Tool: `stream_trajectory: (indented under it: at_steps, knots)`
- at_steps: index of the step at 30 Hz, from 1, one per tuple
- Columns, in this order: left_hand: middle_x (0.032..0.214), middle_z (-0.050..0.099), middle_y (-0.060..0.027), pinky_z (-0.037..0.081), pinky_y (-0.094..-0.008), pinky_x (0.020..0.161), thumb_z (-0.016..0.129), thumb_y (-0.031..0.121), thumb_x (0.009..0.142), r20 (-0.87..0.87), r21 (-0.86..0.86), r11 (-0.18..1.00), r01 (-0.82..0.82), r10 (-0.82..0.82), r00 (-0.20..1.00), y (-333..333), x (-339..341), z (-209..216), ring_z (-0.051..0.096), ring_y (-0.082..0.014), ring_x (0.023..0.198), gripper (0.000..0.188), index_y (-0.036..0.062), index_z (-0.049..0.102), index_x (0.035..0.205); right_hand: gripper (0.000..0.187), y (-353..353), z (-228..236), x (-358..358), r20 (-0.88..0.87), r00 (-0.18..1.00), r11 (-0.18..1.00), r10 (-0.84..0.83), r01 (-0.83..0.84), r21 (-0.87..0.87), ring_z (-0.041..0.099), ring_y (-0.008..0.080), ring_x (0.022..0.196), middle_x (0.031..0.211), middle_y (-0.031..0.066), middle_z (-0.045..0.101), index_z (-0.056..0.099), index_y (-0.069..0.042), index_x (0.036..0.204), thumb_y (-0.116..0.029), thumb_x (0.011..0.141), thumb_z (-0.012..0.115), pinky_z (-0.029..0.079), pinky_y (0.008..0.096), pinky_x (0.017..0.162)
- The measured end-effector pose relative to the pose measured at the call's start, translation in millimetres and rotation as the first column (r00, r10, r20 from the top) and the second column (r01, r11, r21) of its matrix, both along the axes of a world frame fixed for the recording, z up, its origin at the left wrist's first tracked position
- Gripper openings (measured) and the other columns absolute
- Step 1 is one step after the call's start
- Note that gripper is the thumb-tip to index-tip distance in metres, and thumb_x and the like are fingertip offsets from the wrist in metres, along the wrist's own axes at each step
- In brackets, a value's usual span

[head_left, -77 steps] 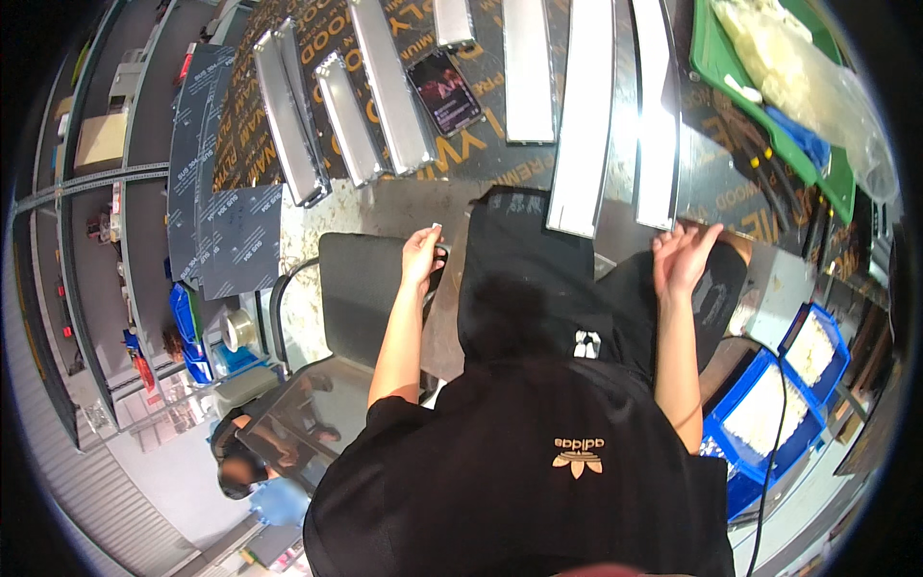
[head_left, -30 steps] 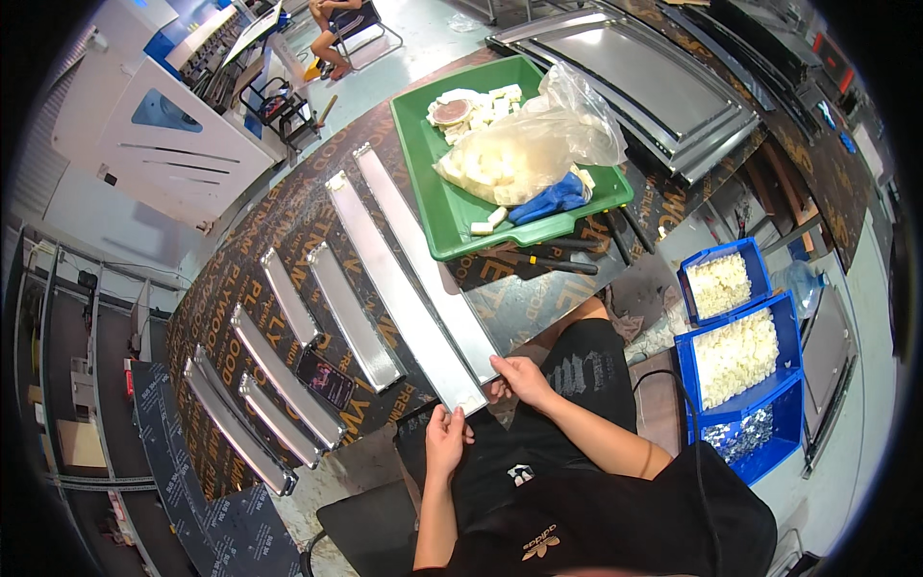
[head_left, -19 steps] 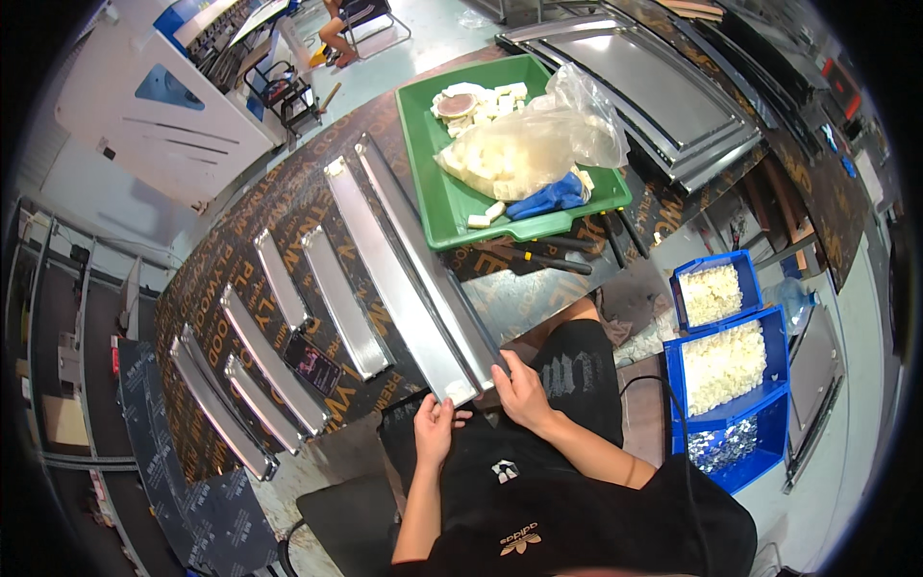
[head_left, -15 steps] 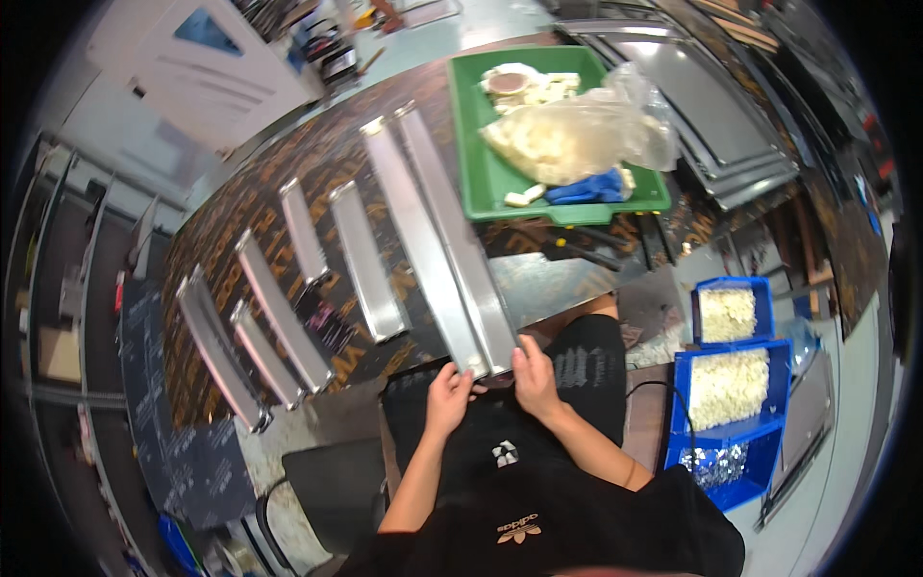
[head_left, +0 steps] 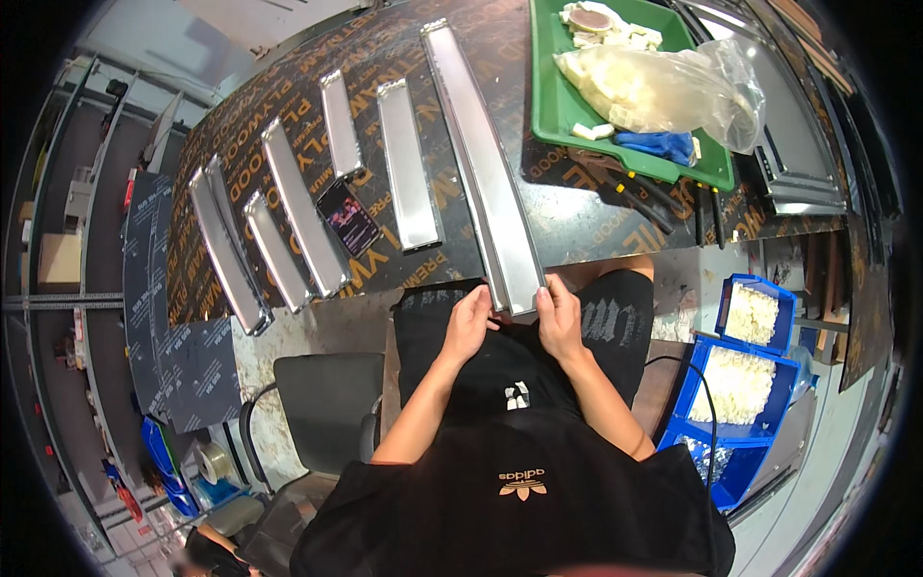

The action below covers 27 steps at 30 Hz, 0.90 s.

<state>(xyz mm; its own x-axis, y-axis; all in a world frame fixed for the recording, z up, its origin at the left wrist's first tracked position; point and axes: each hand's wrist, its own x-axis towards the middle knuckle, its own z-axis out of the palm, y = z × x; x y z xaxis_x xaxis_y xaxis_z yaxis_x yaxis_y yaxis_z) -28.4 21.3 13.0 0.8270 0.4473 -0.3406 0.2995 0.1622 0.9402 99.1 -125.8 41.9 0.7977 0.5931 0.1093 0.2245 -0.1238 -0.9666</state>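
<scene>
A long silvery metal channel (head_left: pixel 486 163) stretches from the table's far side to its near edge, in front of my body. A second, narrower metal strip shows along its left side at the near end; I cannot tell whether the two are joined. My left hand (head_left: pixel 468 322) is closed on the left corner of the near end, thumb on top. My right hand (head_left: pixel 560 317) grips the right corner, its thumb along the edge. To the left lie several shorter metal channels, the nearest being a wide one (head_left: pixel 409 168).
A phone (head_left: pixel 348 219) with its screen lit lies among the shorter channels. Beyond my right hand stands a green tray (head_left: pixel 540 96) with a bag of pale pieces and a blue glove-like item. Blue bins (head_left: pixel 685 409) of small parts stand low at right; black-handled tools (head_left: pixel 639 204) lie near the tray.
The two long pieces lay side by side with both faces showing; now one mostly covers the other. Both hands still hold the near end. The whole view has shifted.
</scene>
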Motion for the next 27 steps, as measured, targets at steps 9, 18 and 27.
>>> stream_trajectory:
  at_steps: [9,18,27]
  knots:
    - [0.098,0.077,-0.0088,0.053,-0.0272,0.073,0.067,0.019,0.102,0.082,0.055,0.995,-0.081,0.076,0.994,-9.3,13.9,10.6,0.067,-0.0072,0.085,0.03,-0.004,0.063,0.122,0.041,8.1,19.2,-7.7,0.245,0.969,0.997,-0.034,0.05,-0.06,0.042,0.0251,0.052,0.06,0.0123,0.04,0.046,-0.001,0.07,-0.023,0.087,0.077,0.036,0.0368,0.052]
    - [0.111,0.072,-0.0098,0.057,-0.0283,0.082,0.065,0.011,0.102,0.134,-0.116,0.991,-0.065,0.081,0.988,-7.5,24.5,12.7,0.069,-0.0116,0.094,0.035,-0.0035,0.055,0.132,0.071,0.6,-27.2,9.8,-0.027,0.989,0.989,-0.145,0.145,0.034,0.033,0.0123,0.053,0.057,0.0003,0.037,0.042,-0.005,0.06,-0.048,0.114,0.026,0.026,0.0327,0.053]
    - [0.123,0.063,-0.0083,0.065,-0.0437,0.073,0.05,0.025,0.108,-0.016,-0.55,0.754,-0.359,0.421,0.907,-38.0,28.6,27.8,0.071,-0.021,0.099,0.044,0.0171,0.038,0.15,0.071,7.9,-31.0,15.2,-0.459,0.885,0.976,-0.077,0.16,0.145,0.028,0.006,0.049,0.057,-0.0064,0.033,0.046,-0.011,0.066,-0.061,0.111,0.023,0.021,0.0249,0.047]
